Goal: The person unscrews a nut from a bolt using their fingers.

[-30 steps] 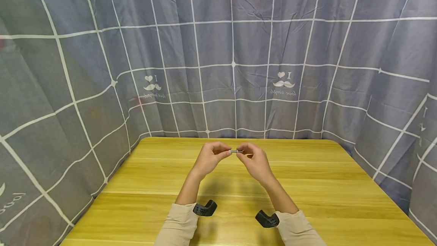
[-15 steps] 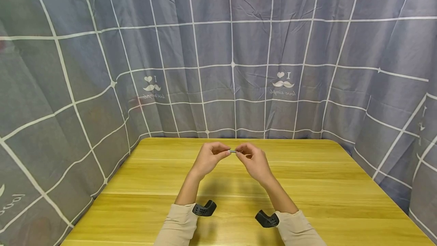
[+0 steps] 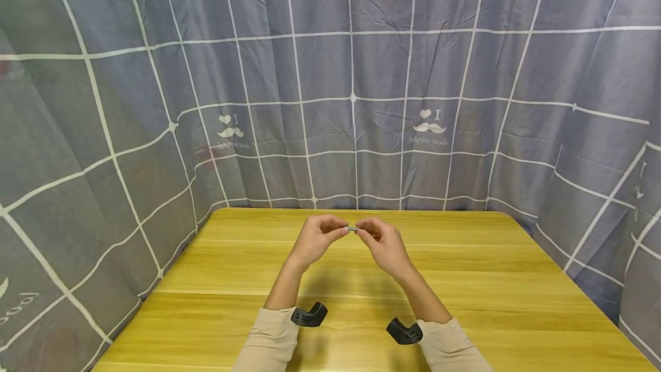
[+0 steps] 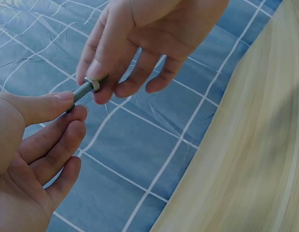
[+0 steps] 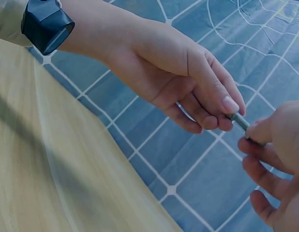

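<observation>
Between the two hands, a grey metal bolt (image 4: 82, 91) lies almost level above the table, its threads showing in the left wrist view. A hex nut (image 4: 94, 84) sits on the threads toward the right-hand end. My left hand (image 3: 315, 240) pinches the bolt's other end between thumb and fingers, hiding that end. Thumb and forefinger of my right hand (image 3: 383, 244) pinch at the nut, with the remaining fingers loosely bent. In the right wrist view, a short length of the bolt (image 5: 240, 121) shows between both sets of fingertips.
Below the hands lies a yellow wood-grain table (image 3: 248, 280). A grey curtain with white grid lines (image 3: 382, 73) hangs around its back and sides. Black wrist-worn devices sit at the left cuff (image 3: 310, 315) and the right cuff (image 3: 404, 332).
My right fingertips have shifted slightly left along the bolt, toward the left hand, and less of it shows past them. My left hand keeps its grip, nearly still.
</observation>
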{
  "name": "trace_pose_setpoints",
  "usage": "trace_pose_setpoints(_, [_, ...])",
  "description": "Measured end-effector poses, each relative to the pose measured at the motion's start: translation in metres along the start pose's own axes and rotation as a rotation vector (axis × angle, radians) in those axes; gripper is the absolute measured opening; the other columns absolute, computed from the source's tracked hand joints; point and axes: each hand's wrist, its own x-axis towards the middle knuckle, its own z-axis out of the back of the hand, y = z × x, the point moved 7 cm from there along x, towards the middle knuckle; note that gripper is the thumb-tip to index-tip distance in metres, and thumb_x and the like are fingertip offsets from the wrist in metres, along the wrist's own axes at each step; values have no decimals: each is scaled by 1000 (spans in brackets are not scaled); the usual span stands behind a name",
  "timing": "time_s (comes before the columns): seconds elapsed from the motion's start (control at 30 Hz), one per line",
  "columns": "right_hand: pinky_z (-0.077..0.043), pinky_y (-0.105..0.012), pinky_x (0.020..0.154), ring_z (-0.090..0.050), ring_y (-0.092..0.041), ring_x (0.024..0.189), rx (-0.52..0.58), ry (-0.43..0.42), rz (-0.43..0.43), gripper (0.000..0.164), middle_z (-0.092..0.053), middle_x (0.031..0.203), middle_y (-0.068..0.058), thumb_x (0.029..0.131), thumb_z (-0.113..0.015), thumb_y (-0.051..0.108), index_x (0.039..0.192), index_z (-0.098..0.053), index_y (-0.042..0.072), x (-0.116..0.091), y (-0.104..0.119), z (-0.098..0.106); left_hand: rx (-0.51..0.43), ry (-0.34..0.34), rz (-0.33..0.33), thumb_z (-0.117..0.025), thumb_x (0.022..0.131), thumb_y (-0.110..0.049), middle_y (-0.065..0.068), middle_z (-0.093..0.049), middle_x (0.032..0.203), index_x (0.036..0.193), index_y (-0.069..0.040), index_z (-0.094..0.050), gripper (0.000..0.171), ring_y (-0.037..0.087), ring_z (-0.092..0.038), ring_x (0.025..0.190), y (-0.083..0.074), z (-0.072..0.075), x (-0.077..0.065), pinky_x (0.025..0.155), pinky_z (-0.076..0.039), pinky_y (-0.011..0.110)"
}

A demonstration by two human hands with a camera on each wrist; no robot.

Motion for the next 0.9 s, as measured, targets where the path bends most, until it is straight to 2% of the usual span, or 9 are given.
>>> trace_pose_setpoints(0.1, [-52,-49,88,-67,-25,101,-11,-9,4,17,-71,110,-4,99,-70,5,116,-70,3,0,1,1,1,-8,10,-73,97,-4,13,-75,107,109,1,-77,14,29,-71,100,0,0,0,88,-57,46])
trace_pose_setpoints(0.2, [-50,-51,91,-66,-26,106,-7,-10,-23,26,-71,115,-4,99,-72,10,124,-68,7,0,-1,0,-3,-14,17,-72,97,-2,14,-75,107,110,3,-77,14,31,-71,101,0,0,0,89,-56,48])
trace_pose_setpoints(0.3, [-52,-53,93,-66,-27,109,9,-4,-45,29,-71,118,-6,103,-68,17,131,-68,8,-1,-1,-1,0,-10,12,-73,97,-4,13,-75,107,109,2,-77,14,29,-71,100,0,-1,0,89,-57,46])
trace_pose_setpoints(0.37, [-53,-53,93,-68,-27,107,20,-1,-34,26,-73,115,-7,106,-63,18,128,-70,5,-1,-1,-1,4,1,1,-73,97,-6,11,-75,106,109,1,-78,14,27,-71,99,-1,-1,0,88,-57,43])
trace_pose_setpoints(0.47, [-54,-52,91,-70,-26,103,21,-17,9,19,-74,109,-6,106,-63,14,117,-74,3,-1,1,1,2,18,-10,-72,98,-3,15,-75,106,109,5,-76,14,28,-72,99,-18,-3,-3,88,-57,42])
trace_pose_setpoints(0.57, [-53,-55,91,-69,-27,101,3,-45,45,11,-73,107,-5,101,-69,7,110,-74,4,0,2,3,2,23,-5,-70,98,1,20,-74,107,110,10,-74,15,33,-71,100,-34,-3,-7,89,-57,46])
trace_pose_setpoints(0.7, [-50,-60,91,-68,-29,103,-11,-45,37,24,-72,115,-7,96,-75,6,119,-72,6,0,3,3,6,17,9,-69,97,2,21,-73,107,110,10,-74,15,35,-70,101,-39,-3,-8,89,-56,48])
trace_pose_setpoints(0.8, [-52,-55,90,-68,-28,106,-12,-17,-3,32,-72,119,-7,99,-74,16,129,-69,7,-1,0,1,5,16,8,-69,97,3,21,-74,107,109,10,-74,15,34,-71,100,-39,-3,-8,89,-56,47])
trace_pose_setpoints(0.9, [-56,-48,87,-69,-29,103,9,9,-36,28,-74,111,-7,104,-67,22,127,-71,5,-2,-3,-1,1,21,3,-69,98,2,21,-74,106,109,10,-74,15,33,-71,99,-40,-3,-9,88,-57,45])
